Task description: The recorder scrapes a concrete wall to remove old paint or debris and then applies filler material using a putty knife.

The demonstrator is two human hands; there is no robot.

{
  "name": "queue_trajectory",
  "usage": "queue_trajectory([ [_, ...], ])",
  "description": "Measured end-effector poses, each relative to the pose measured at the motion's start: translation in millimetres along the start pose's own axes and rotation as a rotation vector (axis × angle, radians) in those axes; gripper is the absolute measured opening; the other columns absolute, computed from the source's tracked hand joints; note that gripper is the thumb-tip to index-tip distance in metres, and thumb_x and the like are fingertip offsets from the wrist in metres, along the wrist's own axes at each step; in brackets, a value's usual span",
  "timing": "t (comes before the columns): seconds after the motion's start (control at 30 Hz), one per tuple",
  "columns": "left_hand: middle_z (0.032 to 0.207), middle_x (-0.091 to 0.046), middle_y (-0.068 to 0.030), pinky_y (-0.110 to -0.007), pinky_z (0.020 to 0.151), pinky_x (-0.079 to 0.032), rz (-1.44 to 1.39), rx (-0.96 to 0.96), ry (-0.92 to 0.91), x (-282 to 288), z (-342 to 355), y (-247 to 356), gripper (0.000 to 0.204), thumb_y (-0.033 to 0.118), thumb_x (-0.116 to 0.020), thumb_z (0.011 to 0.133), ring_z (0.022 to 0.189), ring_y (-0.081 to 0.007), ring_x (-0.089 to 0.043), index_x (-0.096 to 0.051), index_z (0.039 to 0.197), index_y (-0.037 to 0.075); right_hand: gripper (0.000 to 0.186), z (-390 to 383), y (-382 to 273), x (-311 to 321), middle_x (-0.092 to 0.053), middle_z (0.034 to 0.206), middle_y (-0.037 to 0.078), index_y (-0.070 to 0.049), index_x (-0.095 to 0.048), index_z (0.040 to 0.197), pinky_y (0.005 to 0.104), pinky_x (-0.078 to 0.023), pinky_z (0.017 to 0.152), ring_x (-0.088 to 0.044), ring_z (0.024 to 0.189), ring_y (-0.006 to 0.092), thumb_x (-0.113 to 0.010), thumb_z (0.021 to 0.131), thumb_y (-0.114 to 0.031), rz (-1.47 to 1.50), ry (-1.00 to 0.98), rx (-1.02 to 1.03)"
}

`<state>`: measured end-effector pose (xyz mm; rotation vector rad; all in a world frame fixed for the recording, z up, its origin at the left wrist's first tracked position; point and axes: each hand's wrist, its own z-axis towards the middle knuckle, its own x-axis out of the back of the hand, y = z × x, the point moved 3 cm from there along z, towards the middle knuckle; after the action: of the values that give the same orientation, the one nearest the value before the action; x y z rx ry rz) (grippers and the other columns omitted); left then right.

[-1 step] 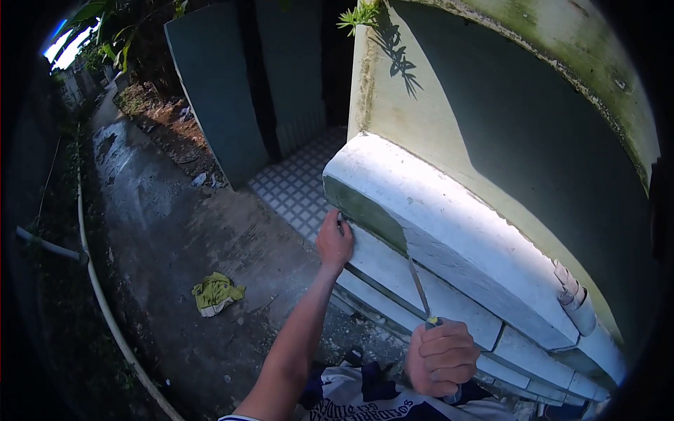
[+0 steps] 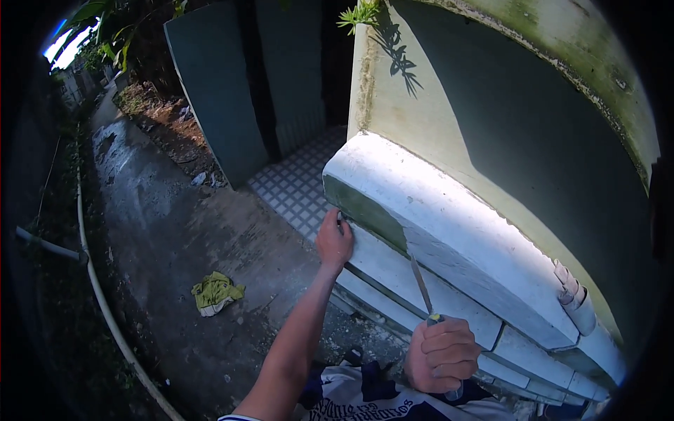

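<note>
My right hand [image 2: 442, 354] fisted round scraper [image 2: 423, 289]; left hand [image 2: 334, 241] gripping white ledge [image 2: 449, 224] edge. Yellow-green rag [image 2: 215, 292] on wet concrete path [image 2: 161, 231].

Setting: outdoor passage beside a house, at a boundary wall. Evidence: painted masonry wall [image 2: 491, 140] with moss-stained coping across the right of the frame; white moulded ledge [image 2: 449, 231] at its base; dark green gate panels [image 2: 217, 98] at upper centre; checkered tiled threshold [image 2: 295, 186] below them; damp concrete path [image 2: 175, 231] running to the upper left; pale pipe [image 2: 105, 309] along the path's left edge; foliage [image 2: 105, 28] at upper left; direct sunlight and plant shadow on the wall.
</note>
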<state>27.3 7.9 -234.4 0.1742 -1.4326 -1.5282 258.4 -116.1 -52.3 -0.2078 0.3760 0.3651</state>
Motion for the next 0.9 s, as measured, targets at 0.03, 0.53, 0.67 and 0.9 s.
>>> queue_trajectory([
  [0.03,0.109,-0.066,-0.0145,-0.049,0.080,-0.050,-0.007,0.001,-0.005,-1.4,-0.5,2.2,0.033,0.013,-0.055,0.090,0.097,-0.0381,-0.066,-0.058,0.122,0.011,0.045,2.5,6.3,1.0,-0.040,0.044,-0.005,-0.015,-0.040,0.062,0.0251,-0.035,0.038,-0.037,0.032,0.0092,-0.056,0.101,-0.030,-0.040,-0.051,-0.016],
  [0.53,0.113,-0.066,-0.0150,-0.049,0.082,-0.050,-0.044,0.002,-0.022,2.4,-2.1,12.3,0.037,0.012,-0.054,0.091,0.099,-0.0388,-0.065,-0.058,0.128,0.012,0.044,12.5,7.6,3.6,-0.042,0.044,-0.001,-0.014,-0.041,0.063,0.0268,-0.039,0.039,-0.041,0.032,0.0126,-0.057,0.101,-0.028,0.051,-0.093,-0.025],
  [0.67,0.115,-0.066,-0.0158,-0.049,0.083,-0.050,-0.026,-0.007,-0.011,-0.7,-0.7,11.8,0.037,0.012,-0.054,0.091,0.101,-0.0385,-0.065,-0.058,0.128,0.011,0.043,12.3,6.5,-2.0,-0.041,0.043,-0.001,-0.013,-0.042,0.064,0.0274,-0.036,0.036,-0.040,0.032,0.0129,-0.057,0.101,-0.027,0.034,-0.151,-0.044],
  [0.9,0.116,-0.066,-0.0160,-0.048,0.084,-0.051,-0.011,0.000,-0.014,-2.1,1.1,4.5,0.038,0.013,-0.055,0.091,0.100,-0.0376,-0.066,-0.058,0.129,0.011,0.045,12.5,8.6,-2.3,-0.041,0.044,-0.001,-0.011,-0.042,0.061,0.0282,-0.037,0.036,-0.040,0.032,0.0121,-0.059,0.100,-0.027,0.049,-0.121,-0.048],
])
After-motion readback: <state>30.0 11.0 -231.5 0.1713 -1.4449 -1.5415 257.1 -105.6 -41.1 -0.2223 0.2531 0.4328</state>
